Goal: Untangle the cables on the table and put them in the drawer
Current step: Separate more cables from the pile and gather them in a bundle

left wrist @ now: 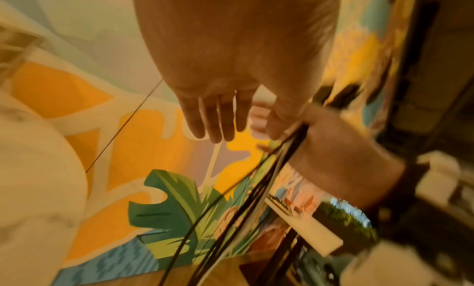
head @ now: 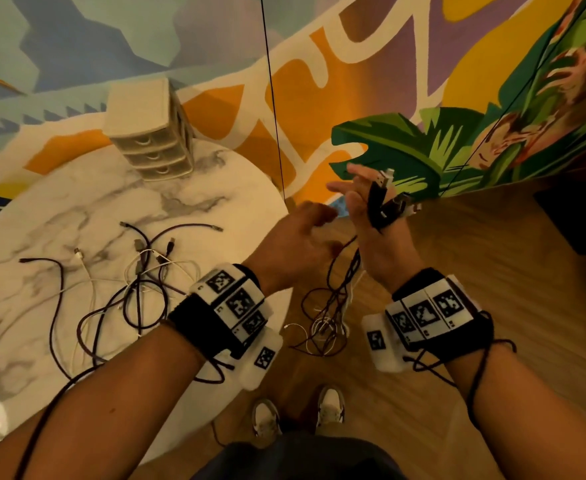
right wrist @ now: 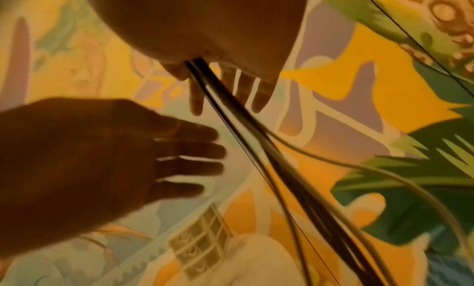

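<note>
1. Both my forearms fill the lower head view; each wrist carries a black band with white marker blocks (head: 236,303); my shoes (head: 265,419) stand on the wood floor (head: 492,271) below.
2. My right hand (head: 371,216) is raised off the table's edge, over the floor; a bundle of cables (head: 343,275) runs across its palm; their plugs (head: 393,202) stick out past the thumb side, one metal USB end uppermost; the right wrist view shows my fingers (right wrist: 259,95) nearly straight while the strands leave the palm; whether the thumb clamps them I cannot tell for certain, though the bundle hangs from this hand.
3. Below the hand the dark and white strands drop into a loose knot (head: 322,336) beside the table rim; whether it touches the floor is unclear.
4. My left hand (head: 295,244) hovers just beside the right, fingers spread and relaxed, holding nothing; the left wrist view confirms straight fingers (left wrist: 215,118) apart from the bundle (left wrist: 256,189).
5. On the round marble table (head: 59,209) a second tangle (head: 128,285) of dark and white cables lies spread, several plug ends pointing away from me.
6. At the table's far edge stands the beige drawer unit (head: 153,133); three drawers visible, all closed.
7. Painted wall (head: 353,81) behind.
</note>
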A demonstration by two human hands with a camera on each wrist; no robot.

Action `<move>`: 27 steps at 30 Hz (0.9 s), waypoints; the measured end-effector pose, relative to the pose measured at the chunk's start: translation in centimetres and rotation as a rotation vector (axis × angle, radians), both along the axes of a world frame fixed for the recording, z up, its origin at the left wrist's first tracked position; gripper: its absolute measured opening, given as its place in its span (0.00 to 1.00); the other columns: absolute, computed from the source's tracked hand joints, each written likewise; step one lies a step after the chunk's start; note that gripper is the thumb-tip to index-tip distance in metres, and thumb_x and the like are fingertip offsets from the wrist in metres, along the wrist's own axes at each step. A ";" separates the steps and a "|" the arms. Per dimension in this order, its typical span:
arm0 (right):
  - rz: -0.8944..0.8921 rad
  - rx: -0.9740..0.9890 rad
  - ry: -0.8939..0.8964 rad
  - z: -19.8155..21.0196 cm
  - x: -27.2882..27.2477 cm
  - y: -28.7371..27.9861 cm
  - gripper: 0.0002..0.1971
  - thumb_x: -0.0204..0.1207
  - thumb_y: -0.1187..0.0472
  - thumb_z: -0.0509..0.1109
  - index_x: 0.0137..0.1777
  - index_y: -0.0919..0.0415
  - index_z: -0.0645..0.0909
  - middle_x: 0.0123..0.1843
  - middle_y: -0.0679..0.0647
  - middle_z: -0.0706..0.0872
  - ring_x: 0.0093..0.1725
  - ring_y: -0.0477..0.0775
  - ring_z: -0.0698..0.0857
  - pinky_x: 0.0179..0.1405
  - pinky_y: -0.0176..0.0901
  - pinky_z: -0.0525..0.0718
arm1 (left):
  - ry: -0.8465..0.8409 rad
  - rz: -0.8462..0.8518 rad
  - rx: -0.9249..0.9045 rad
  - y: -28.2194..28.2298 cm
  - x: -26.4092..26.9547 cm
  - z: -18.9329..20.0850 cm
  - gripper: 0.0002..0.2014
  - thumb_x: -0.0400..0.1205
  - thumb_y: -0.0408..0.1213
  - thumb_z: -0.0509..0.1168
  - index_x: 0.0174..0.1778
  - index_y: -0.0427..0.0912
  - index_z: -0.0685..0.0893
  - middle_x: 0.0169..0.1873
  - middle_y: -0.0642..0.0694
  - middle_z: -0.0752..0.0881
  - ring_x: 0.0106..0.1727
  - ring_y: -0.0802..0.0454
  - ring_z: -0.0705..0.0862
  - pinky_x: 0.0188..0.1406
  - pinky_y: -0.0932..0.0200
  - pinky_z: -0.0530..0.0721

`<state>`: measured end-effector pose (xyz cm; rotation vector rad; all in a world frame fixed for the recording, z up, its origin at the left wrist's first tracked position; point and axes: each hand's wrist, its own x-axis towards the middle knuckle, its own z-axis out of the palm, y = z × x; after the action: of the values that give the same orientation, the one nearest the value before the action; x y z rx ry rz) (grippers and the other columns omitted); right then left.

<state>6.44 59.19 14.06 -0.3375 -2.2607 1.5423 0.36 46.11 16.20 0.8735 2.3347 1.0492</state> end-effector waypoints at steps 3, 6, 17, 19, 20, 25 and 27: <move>0.179 0.096 -0.047 1.8 -0.3 0.0 0.20 0.82 0.48 0.54 0.68 0.50 0.79 0.71 0.44 0.76 0.69 0.46 0.75 0.67 0.44 0.78 | -0.148 -0.138 0.051 1.5 1.1 1.0 0.22 0.79 0.32 0.67 0.70 0.39 0.74 0.66 0.42 0.80 0.66 0.47 0.79 0.65 0.51 0.78; 0.284 -0.018 -0.066 3.8 -0.1 0.6 0.17 0.86 0.52 0.53 0.62 0.54 0.83 0.65 0.55 0.83 0.60 0.49 0.83 0.56 0.38 0.81 | -0.271 -0.179 0.081 2.9 1.4 2.8 0.16 0.81 0.28 0.62 0.65 0.30 0.76 0.55 0.36 0.83 0.56 0.39 0.81 0.58 0.47 0.80; 0.197 -0.319 -0.330 -4.8 1.1 -2.0 0.25 0.81 0.59 0.66 0.18 0.50 0.75 0.16 0.44 0.69 0.17 0.39 0.65 0.20 0.32 0.64 | -0.316 0.073 0.308 4.4 0.4 4.2 0.27 0.80 0.35 0.62 0.14 0.49 0.65 0.10 0.55 0.62 0.13 0.56 0.58 0.15 0.63 0.57; 0.067 -0.262 -0.403 -7.1 0.7 -1.6 0.26 0.81 0.57 0.65 0.18 0.51 0.69 0.14 0.42 0.65 0.15 0.40 0.61 0.21 0.37 0.61 | -0.001 0.023 0.117 4.4 0.1 4.9 0.23 0.81 0.37 0.64 0.18 0.45 0.70 0.12 0.54 0.65 0.14 0.56 0.61 0.15 0.67 0.57; 0.032 -0.242 -0.432 -8.2 0.7 -1.2 0.26 0.81 0.55 0.65 0.20 0.51 0.66 0.15 0.42 0.64 0.16 0.41 0.60 0.22 0.40 0.60 | 0.090 -0.003 0.072 4.4 -0.1 5.4 0.22 0.81 0.37 0.63 0.19 0.45 0.72 0.14 0.53 0.66 0.15 0.55 0.63 0.15 0.66 0.59; -0.013 -0.223 -0.428 -10.9 -0.6 0.3 0.23 0.80 0.53 0.63 0.22 0.50 0.64 0.23 0.49 0.64 0.22 0.48 0.63 0.23 0.43 0.62 | 0.419 -0.175 -0.105 4.1 -0.5 6.4 0.13 0.81 0.41 0.62 0.36 0.41 0.88 0.18 0.52 0.72 0.20 0.55 0.69 0.21 0.58 0.64; -0.017 -0.212 -0.476 -11.7 -1.0 0.7 0.23 0.80 0.52 0.63 0.23 0.51 0.64 0.22 0.48 0.65 0.21 0.47 0.62 0.22 0.39 0.62 | 0.494 -0.163 -0.147 3.7 -1.1 7.1 0.14 0.82 0.43 0.61 0.39 0.39 0.88 0.21 0.49 0.77 0.22 0.51 0.73 0.23 0.56 0.68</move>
<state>5.39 59.87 2.38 -0.8621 -2.4198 1.8536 -0.77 49.80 23.27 1.3606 2.6302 0.6351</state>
